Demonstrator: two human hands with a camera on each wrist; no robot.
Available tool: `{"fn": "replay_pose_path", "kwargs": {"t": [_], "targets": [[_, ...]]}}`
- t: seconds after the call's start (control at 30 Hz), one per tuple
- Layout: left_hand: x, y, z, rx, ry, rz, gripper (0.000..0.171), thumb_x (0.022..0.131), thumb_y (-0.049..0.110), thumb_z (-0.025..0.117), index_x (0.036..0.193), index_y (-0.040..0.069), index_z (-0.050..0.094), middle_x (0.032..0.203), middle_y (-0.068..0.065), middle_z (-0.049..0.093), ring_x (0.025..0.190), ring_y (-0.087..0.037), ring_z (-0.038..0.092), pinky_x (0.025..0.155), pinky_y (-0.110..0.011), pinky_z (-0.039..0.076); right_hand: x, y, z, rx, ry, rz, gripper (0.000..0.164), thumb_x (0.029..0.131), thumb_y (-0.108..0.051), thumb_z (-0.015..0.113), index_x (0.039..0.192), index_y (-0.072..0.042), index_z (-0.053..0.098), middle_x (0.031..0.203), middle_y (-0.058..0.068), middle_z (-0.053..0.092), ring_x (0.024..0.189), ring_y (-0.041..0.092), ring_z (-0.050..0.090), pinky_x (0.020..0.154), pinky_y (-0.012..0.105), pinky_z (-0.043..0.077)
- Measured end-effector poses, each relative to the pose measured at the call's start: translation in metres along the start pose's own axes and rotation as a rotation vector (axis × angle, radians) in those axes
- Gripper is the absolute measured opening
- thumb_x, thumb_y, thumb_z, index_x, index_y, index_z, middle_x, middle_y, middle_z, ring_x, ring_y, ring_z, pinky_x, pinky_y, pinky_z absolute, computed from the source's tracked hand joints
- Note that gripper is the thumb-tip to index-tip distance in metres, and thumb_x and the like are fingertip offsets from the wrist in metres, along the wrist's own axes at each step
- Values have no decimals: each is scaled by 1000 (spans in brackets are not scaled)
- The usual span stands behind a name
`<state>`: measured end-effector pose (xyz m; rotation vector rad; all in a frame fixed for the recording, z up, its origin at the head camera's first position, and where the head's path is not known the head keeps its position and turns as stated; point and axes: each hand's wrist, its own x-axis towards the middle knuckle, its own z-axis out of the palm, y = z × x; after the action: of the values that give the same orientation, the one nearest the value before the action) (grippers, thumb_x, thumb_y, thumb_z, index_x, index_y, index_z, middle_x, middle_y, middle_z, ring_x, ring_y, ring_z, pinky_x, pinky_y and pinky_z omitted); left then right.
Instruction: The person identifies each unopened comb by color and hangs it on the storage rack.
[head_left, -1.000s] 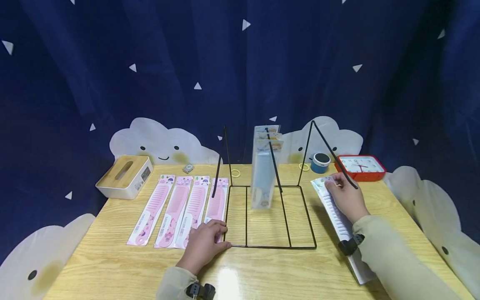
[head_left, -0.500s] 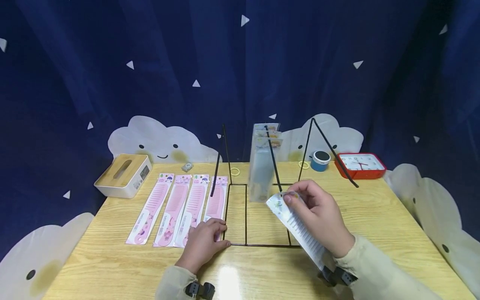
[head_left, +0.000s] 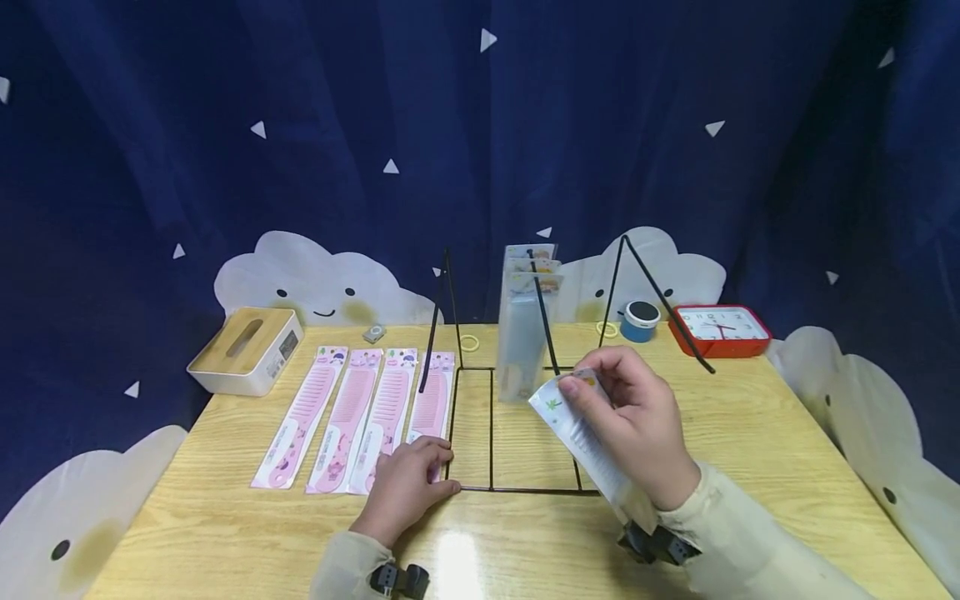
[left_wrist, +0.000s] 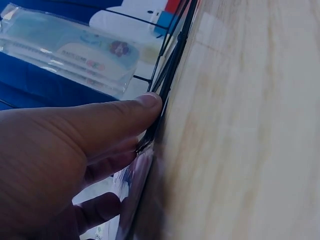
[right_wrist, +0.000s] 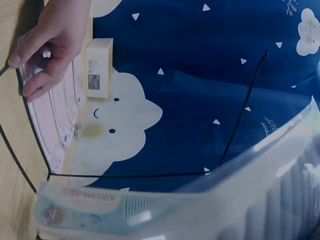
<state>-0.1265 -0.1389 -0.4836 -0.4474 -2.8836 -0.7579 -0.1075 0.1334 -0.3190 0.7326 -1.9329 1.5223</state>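
Observation:
My left hand (head_left: 408,483) grips the front left corner of a black wire display rack (head_left: 491,442); its thumb (left_wrist: 135,107) presses on the wire in the left wrist view. My right hand (head_left: 637,425) pinches a packaged comb (head_left: 588,454) near its top, thumb in front. The package's top edge overlaps the tip of the rack's middle hook (head_left: 543,321), and its lower end slants toward the wrist. Several packaged light blue combs (head_left: 521,342) hang on that hook. A hanging comb (right_wrist: 85,207) also shows in the right wrist view.
Several packaged pink combs (head_left: 300,421) lie in a row left of the rack. A tissue box (head_left: 246,350) stands at the back left. Behind the rack's right side are a small blue speaker (head_left: 640,322) and a red clock (head_left: 720,330). The rack's right hook (head_left: 667,304) juts forward.
My right hand has lifted the packaged comb from the table on the right and carried it left to the middle hook's tip. My left hand has stayed on the rack corner.

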Motion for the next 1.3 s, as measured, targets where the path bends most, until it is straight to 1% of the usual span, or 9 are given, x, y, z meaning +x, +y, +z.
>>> {"fn": "replay_pose_path", "kwargs": {"t": [0.13,0.3,0.47,0.6,0.87,0.97,1.07,1.2,1.3], "targets": [[0,-1,0,5,2,-1,37,74,34,88,103,16,76,121,10,68,92,-16,60,78,-44,38,3,0,2,17,5,1,19,82,17,71,93,7,59,88,0,62,67,7,54,55,20,43],[0,-1,0,1,7,-1,35,74,33,88,102,16,75,120,10,68,94,-17,61,80,-47,39,6,1,3,59,40,-13,18,83,17,69,95,10,58,88,2,65,69,8,55,58,19,44],[0,1,-1,-8,9,3,35,74,33,87,102,16,75,120,9,68,98,-19,62,81,-50,40,3,5,0,129,60,3,16,88,11,68,97,13,56,89,4,65,71,8,57,62,17,46],[0,1,-2,-13,12,0,36,74,33,87,103,16,75,120,9,67,100,-20,63,83,-52,41,1,6,2,164,55,-3,16,86,13,69,96,13,56,91,3,63,72,8,57,62,17,46],[0,-1,0,-7,1,-7,36,74,34,88,103,16,76,120,10,67,95,-18,61,78,-44,39,1,5,7,111,44,-27,17,83,16,69,95,11,57,91,1,62,72,8,58,62,18,47],[0,-1,1,-5,5,-4,37,74,34,88,103,16,76,120,10,67,96,-18,62,77,-45,39,0,7,7,94,54,-48,15,86,13,69,95,11,58,90,2,63,71,7,58,62,17,47],[0,-1,1,-7,8,1,37,74,34,88,104,16,75,121,10,67,98,-19,62,80,-49,41,-2,10,6,88,53,-58,13,91,3,69,93,10,59,89,3,64,72,6,59,63,17,48],[0,0,0,-12,8,3,36,74,33,88,103,16,75,121,9,67,99,-18,62,82,-51,41,-5,11,7,93,28,-37,13,94,-4,69,92,7,63,90,8,66,76,7,61,67,18,50],[0,1,-1,-16,5,1,36,74,33,88,103,16,75,121,9,67,97,-18,62,79,-47,40,-5,13,7,62,29,7,4,90,6,69,93,5,66,90,6,69,75,9,61,65,19,50]]}}
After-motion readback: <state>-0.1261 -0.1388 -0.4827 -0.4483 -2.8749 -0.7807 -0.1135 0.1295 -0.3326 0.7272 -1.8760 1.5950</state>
